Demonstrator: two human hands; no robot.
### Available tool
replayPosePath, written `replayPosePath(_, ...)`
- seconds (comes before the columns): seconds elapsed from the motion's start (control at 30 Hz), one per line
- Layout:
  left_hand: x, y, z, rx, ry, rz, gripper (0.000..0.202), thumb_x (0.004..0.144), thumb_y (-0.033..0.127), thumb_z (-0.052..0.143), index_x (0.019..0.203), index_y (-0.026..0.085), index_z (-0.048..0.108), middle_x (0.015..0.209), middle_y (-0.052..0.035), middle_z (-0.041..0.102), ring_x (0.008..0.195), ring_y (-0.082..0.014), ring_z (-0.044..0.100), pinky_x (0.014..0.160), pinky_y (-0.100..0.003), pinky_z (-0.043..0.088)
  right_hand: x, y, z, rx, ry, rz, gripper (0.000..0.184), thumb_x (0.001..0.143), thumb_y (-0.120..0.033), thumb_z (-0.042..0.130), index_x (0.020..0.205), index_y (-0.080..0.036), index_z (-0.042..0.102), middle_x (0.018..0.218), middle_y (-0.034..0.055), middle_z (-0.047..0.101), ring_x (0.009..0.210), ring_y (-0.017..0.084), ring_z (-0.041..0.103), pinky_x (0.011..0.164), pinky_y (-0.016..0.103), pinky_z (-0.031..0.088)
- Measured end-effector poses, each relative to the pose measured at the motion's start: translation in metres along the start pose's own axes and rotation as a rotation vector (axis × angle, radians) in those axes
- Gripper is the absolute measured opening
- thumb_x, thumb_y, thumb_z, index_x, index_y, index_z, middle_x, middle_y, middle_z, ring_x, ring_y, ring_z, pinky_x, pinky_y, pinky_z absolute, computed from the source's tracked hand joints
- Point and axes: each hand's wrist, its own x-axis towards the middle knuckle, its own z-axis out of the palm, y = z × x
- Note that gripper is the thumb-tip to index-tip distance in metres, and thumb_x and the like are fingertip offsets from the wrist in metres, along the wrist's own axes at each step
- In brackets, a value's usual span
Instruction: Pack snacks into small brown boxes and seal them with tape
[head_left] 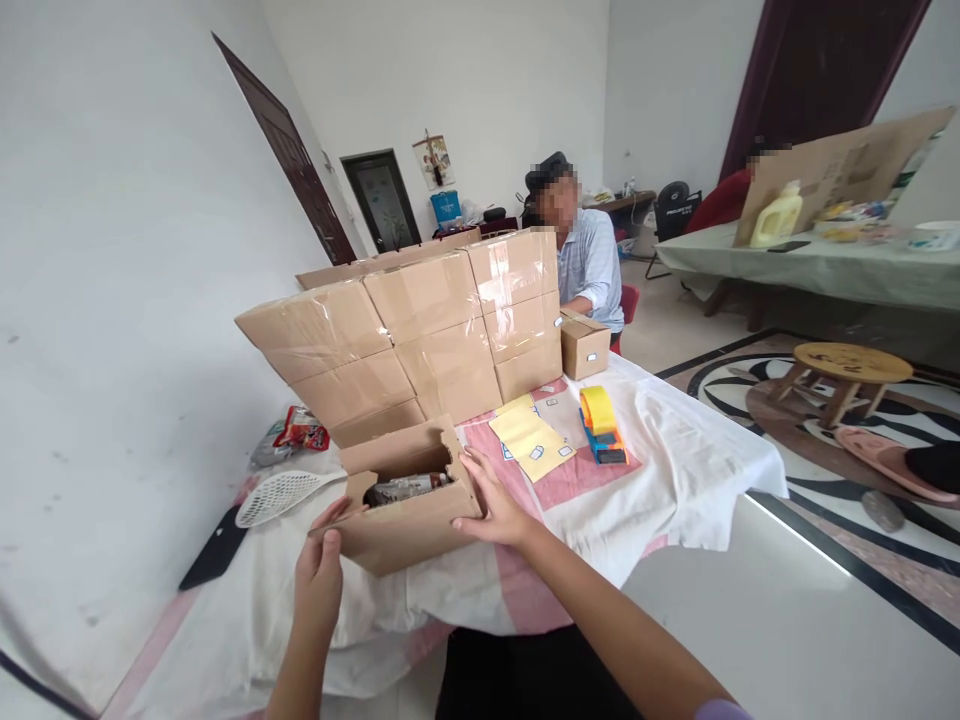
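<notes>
A brown cardboard box [409, 535] stands open at the near side of the table, with a shiny plastic-wrapped thing [409, 488] inside that I cannot identify. My left hand [322, 560] grips the box's left end, thumb outside and fingers at the rim. At the opposite end, my right hand [491, 505] rests with its fingers along the top edge and its thumb on the near wall. Just right of the box lie yellow sheets [532, 440] with small stickers. A tape dispenser [602, 440] with yellow tape stands beyond them.
A wall of taped cartons [427, 310] rises behind the box. Left are a white slotted skimmer [281, 495], a black flat object [214, 555] and a red packet [304, 428]. A person [592, 260] sits across the table near a small carton [585, 347]. A wooden stool [851, 362] stands right.
</notes>
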Motion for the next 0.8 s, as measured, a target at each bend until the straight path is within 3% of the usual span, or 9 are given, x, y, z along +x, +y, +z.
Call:
replayPosePath(0.1, -0.001, 0.0, 0.008, -0.076, 0.113, -0.052, 0.055, 0.091, 0.059, 0.055, 0.131, 0.022, 0.058, 0.134, -0.0107, 0.063, 0.134, -0.0305, 0.052, 0.119, -0.048, 0.035, 0.004, -0.004, -0.002, 0.014, 0.044, -0.005, 0.089, 0.079, -0.055, 0.075, 0.154, -0.027, 0.034, 0.163, 0.0136, 0.022, 0.153, 0.033, 0.019, 0.122, 0.049, 0.024)
replayPosePath(0.33, -0.004, -0.003, 0.017, -0.151, 0.186, -0.155, 0.069, 0.085, 0.06, 0.063, 0.143, 0.023, 0.05, 0.139, -0.0117, 0.06, 0.133, -0.0346, 0.052, 0.117, -0.053, 0.036, 0.014, -0.011, -0.007, -0.091, 0.047, 0.009, 0.079, 0.071, -0.052, 0.079, 0.139, -0.025, 0.049, 0.161, 0.0148, 0.028, 0.15, 0.035, 0.026, 0.119, 0.051, 0.029)
replayPosePath(0.43, -0.004, 0.002, 0.026, -0.149, 0.251, -0.13, 0.07, 0.085, 0.053, 0.067, 0.146, 0.027, 0.046, 0.144, -0.0101, 0.057, 0.138, -0.0323, 0.048, 0.119, -0.053, 0.034, 0.013, -0.013, -0.007, -0.055, 0.028, 0.05, 0.082, 0.074, -0.053, 0.078, 0.143, -0.026, 0.044, 0.162, 0.0144, 0.027, 0.151, 0.035, 0.023, 0.119, 0.052, 0.028)
replayPosePath(0.53, -0.004, 0.005, 0.035, -0.164, 0.283, -0.043, 0.063, 0.087, 0.046, 0.068, 0.144, 0.028, 0.049, 0.149, -0.0082, 0.053, 0.141, -0.0281, 0.045, 0.122, -0.049, 0.031, 0.017, -0.019, -0.003, 0.025, 0.013, 0.109, 0.093, 0.08, -0.057, 0.073, 0.155, -0.028, 0.026, 0.163, 0.0134, 0.024, 0.153, 0.033, 0.021, 0.12, 0.051, 0.028)
replayPosePath(0.63, -0.006, 0.004, 0.036, -0.162, 0.29, -0.051, 0.058, 0.087, 0.044, 0.068, 0.14, 0.028, 0.053, 0.15, -0.0071, 0.051, 0.14, -0.0285, 0.045, 0.122, -0.049, 0.031, 0.03, -0.028, 0.004, 0.14, 0.069, 0.13, 0.1, 0.085, -0.063, 0.065, 0.16, -0.029, 0.008, 0.163, 0.0117, 0.022, 0.153, 0.029, 0.021, 0.121, 0.049, 0.028)
replayPosePath(0.73, -0.006, 0.004, 0.031, -0.114, 0.28, -0.11, 0.062, 0.088, 0.047, 0.064, 0.145, 0.028, 0.049, 0.15, -0.0083, 0.051, 0.141, -0.0301, 0.045, 0.121, -0.052, 0.031, 0.046, -0.036, 0.008, 0.284, 0.172, 0.121, 0.096, 0.088, -0.063, 0.061, 0.16, -0.03, 0.008, 0.16, 0.0105, 0.027, 0.151, 0.029, 0.025, 0.122, 0.048, 0.028)
replayPosePath(0.8, -0.004, 0.009, 0.027, 0.0, 0.26, -0.075, 0.064, 0.089, 0.048, 0.06, 0.148, 0.027, 0.046, 0.155, -0.0105, 0.044, 0.144, -0.0316, 0.04, 0.121, -0.054, 0.03, 0.052, -0.039, 0.007, 0.332, 0.2, 0.088, 0.085, 0.09, -0.06, 0.059, 0.159, -0.031, 0.019, 0.149, 0.0101, 0.042, 0.145, 0.028, 0.035, 0.12, 0.047, 0.03)
